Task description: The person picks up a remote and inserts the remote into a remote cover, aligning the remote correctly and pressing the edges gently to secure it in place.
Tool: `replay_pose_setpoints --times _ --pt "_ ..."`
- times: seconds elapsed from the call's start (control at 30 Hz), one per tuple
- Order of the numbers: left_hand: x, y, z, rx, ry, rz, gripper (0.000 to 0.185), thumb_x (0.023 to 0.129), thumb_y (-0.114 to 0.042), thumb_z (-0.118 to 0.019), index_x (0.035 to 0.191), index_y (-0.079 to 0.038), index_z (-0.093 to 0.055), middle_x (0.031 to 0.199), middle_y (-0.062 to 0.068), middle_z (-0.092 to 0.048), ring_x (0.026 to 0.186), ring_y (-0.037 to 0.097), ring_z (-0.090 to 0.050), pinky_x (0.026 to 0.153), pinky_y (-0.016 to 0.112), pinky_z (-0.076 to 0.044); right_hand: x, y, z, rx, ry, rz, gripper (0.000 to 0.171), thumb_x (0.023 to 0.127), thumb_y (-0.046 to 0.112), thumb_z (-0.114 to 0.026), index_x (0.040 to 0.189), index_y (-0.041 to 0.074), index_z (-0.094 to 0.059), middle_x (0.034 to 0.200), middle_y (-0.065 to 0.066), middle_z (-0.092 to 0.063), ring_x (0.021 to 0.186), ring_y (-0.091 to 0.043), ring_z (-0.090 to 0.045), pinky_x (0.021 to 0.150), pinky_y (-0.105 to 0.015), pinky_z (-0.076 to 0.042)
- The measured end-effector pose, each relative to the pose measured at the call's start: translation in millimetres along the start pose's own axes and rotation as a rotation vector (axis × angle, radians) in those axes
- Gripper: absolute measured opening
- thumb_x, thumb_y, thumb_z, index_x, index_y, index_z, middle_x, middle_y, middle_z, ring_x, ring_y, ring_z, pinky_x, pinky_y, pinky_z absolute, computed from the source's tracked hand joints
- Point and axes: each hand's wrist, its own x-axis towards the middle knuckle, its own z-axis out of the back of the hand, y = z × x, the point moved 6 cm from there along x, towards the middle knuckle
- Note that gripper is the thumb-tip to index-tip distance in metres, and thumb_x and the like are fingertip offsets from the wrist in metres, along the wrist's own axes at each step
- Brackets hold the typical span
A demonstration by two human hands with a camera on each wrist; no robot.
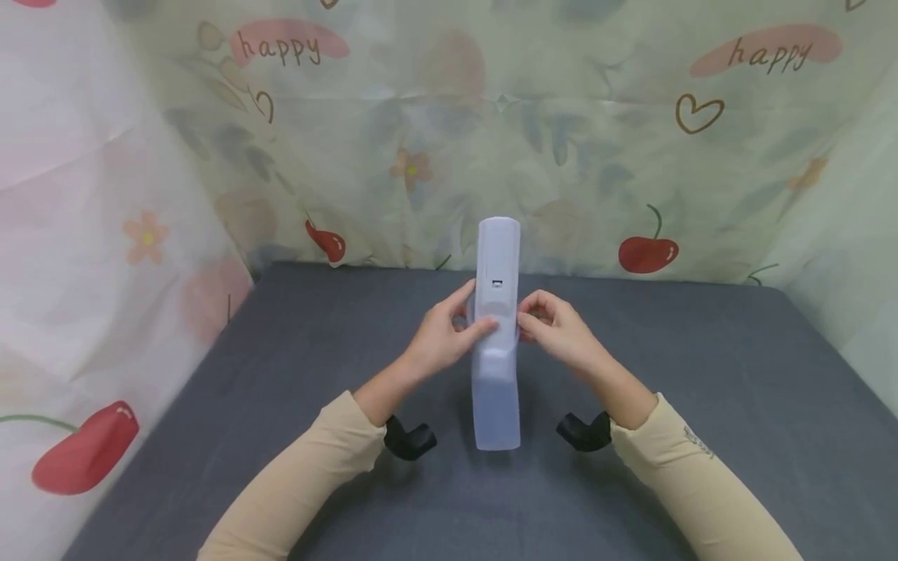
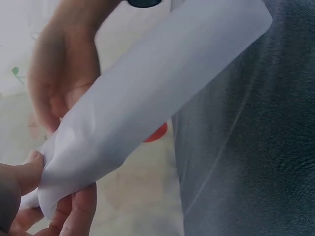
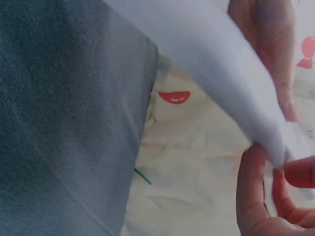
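Together, the left hand (image 1: 440, 335) and right hand (image 1: 557, 331) pinch the pale plastic case (image 1: 497, 343) above the grey table (image 1: 701, 374).

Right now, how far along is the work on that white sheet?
Done: the white sheet is already narrowed into a long strip lying lengthwise on the grey table. In hand: left hand and right hand pinch its middle from both sides. Left: both ends lie unfolded, far end over the wall covering.

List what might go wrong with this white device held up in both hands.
The white device is pinched only at its middle by the left hand and right hand, so it might pivot or slip. Its lower end hangs above the grey table and could knock it. Fingertip holds look light, so a drop seems possible.
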Motion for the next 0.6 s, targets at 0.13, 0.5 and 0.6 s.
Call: replay_pose_setpoints --times 0.13,0.5,0.6 --pt "-0.4 3.3 -2.5 0.040 -0.004 0.007 0.066 0.088 -0.022 -0.065 0.146 -0.015 -0.033 0.100 0.018 -0.063 0.059 0.016 -0.060 0.054 0.023 -0.048 0 4 1 0.037 0.003 0.008 0.039 0.097 0.020 -0.049 0.129 0.001 -0.036 0.114 -0.023 -0.054 0.083 -0.016 -0.065 0.074 -0.035 -0.057" --pt "-1.6 5.9 -6.4 -0.042 -0.041 -0.001 0.062 0.090 -0.024 -0.063 0.144 -0.017 -0.035 0.100 0.018 -0.065 0.070 0.019 -0.064 0.060 0.025 -0.052 5 6 5 0.002 -0.061 0.030 0.045 0.096 0.033 -0.051 0.130 0.005 -0.042 0.107 -0.018 -0.053 0.072 -0.011 -0.062 0.063 -0.032 -0.056" --pt "-2.2 15.1 -4.7 -0.212 -0.053 0.086 0.048 0.095 -0.024 -0.055 0.139 -0.012 -0.042 0.106 0.020 -0.064 0.085 0.024 -0.068 0.071 0.032 -0.057 5 5 8 0.014 -0.079 0.023 0.046 0.096 0.034 -0.050 0.131 0.005 -0.041 0.108 -0.017 -0.052 0.073 -0.009 -0.062 0.063 -0.030 -0.055"
